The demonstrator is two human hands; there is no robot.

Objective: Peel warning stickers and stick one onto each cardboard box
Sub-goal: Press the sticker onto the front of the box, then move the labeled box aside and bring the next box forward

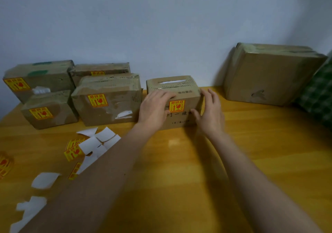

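My left hand point(154, 108) lies on the front of a small brown cardboard box point(186, 91) at the middle of the yellow wooden bench point(197, 161), its fingers point(166, 95) straight and spread, reaching up to the box's top front edge. My right hand point(211, 112) is against the box's right front corner, fingers relaxed and slightly apart, thumb low on the front face. Neither hand grips anything. Between my two sets of fingers sits a yellow and red warning sticker point(177, 106), stuck flat on the box front, just beside my left fingertips.

Left of my left fingers stand four more brown cardboard boxes point(107, 107), packed close together, each showing the same yellow sticker. Well to the right of my right fingers, a larger brown cardboard box point(269, 78) leans against the pale wall point(161, 17), with no sticker on the faces I can see. Nearer me, under and left of my left forearm, loose yellow stickers point(73, 150) lie on the bench among white backing paper scraps point(100, 141).
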